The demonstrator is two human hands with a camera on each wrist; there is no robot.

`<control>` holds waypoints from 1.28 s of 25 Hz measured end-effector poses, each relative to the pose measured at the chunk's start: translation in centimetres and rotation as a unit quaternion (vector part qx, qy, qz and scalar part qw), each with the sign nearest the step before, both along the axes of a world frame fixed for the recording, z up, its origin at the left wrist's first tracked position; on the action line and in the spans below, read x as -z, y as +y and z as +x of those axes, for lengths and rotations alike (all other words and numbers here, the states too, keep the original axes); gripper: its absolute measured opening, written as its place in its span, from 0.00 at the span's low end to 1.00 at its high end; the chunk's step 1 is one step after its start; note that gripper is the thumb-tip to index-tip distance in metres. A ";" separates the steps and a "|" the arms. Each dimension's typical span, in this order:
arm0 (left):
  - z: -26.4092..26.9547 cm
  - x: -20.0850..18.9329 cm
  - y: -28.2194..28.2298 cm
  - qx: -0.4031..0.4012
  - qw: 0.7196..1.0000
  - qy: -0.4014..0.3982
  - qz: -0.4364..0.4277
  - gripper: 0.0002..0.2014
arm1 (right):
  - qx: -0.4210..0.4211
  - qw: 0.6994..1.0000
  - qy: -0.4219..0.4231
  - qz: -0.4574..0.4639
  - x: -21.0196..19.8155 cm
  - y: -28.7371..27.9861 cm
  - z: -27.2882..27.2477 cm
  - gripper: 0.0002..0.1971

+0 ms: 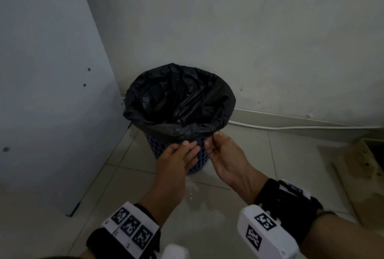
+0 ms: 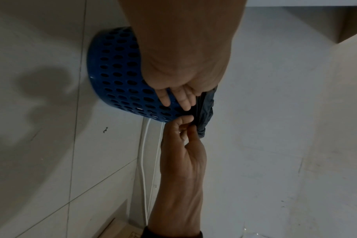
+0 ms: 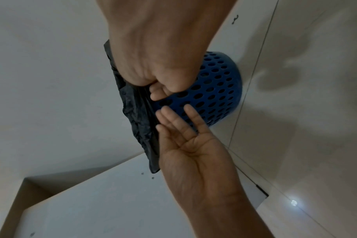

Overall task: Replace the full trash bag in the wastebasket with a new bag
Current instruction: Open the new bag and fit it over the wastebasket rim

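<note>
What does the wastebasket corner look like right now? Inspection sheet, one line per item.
Surface: pale tiled floor, glossy with a light glare near the hands.
Job's things: blue perforated wastebasket upright by the wall, lined with a black trash bag folded over its rim; no second bag seen.
Clutter: flattened cardboard on the floor at right.
Grippers: right hand pinches the bag's folded edge; left hand has straight fingers against the basket wall just under that edge.
Cables: white cable along the wall base.
Surroundings: white wall; grey panel at left.
</note>
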State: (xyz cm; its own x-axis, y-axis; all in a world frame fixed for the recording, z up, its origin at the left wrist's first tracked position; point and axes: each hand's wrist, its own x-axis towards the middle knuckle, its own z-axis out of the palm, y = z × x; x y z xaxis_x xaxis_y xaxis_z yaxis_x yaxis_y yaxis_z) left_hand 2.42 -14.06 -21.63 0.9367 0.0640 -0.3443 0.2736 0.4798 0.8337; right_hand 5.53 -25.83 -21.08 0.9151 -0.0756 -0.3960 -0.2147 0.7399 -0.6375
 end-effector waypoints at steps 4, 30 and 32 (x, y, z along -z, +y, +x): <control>0.6 -0.8 0.2 -0.031 0.999 0.014 0.006 0.08 | 0.028 0.999 0.021 0.001 -0.9 -0.3 1.4 0.07; 0.5 1.2 5.2 -0.072 0.950 -0.143 0.268 0.19 | -0.279 0.592 -0.266 -0.708 -2.1 -2.8 -2.5 0.18; 0.6 1.3 5.7 -0.084 0.941 -0.145 0.294 0.12 | -0.413 0.466 -0.229 -0.748 -0.5 -2.3 -0.6 0.22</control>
